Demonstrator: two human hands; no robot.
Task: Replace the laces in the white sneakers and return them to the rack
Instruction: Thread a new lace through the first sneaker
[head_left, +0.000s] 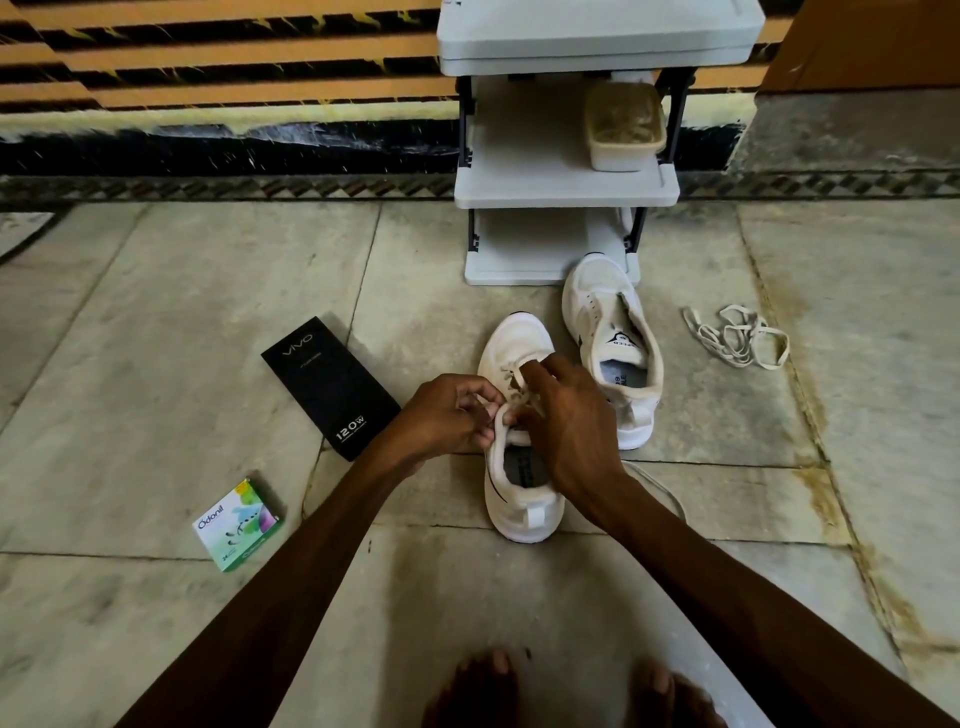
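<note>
At the far left, a small green box (240, 525) with the word Odonil lies on the stone floor (156, 312). A little to the right and farther away lies a flat black box (330, 387) with "vivo" and "120W" printed on it.

The left hand (447, 415) is just right of the black box, at the left side of the near sneaker (519, 506). Its fingers (480, 410) are curled tight and pinch the left edge of the sneaker's opening, near the top eyelets. This white sneaker stands on the floor with its toe pointing away from the person, in the middle of the view.

The right hand (566, 421) lies over the tongue of the same sneaker, with its back to the camera. Its fingers (535, 371) are bent down onto the lacing, and I cannot tell if they hold the lace (660, 486). A part of this lace curves over the floor beside the right wrist.

Behind the hands stands the white rack (566, 184) against the wall, and on its middle shelf sits 1 pale container (623, 130). The far sneaker (613, 338) stands on the floor just in front of the rack's bottom shelf, right of the near one, without lace.

Farther right, well apart from both sneakers, a loose lace (737, 338) lies in a tangle. At the bottom edge 2 bare feet (561, 691) are seen.
</note>
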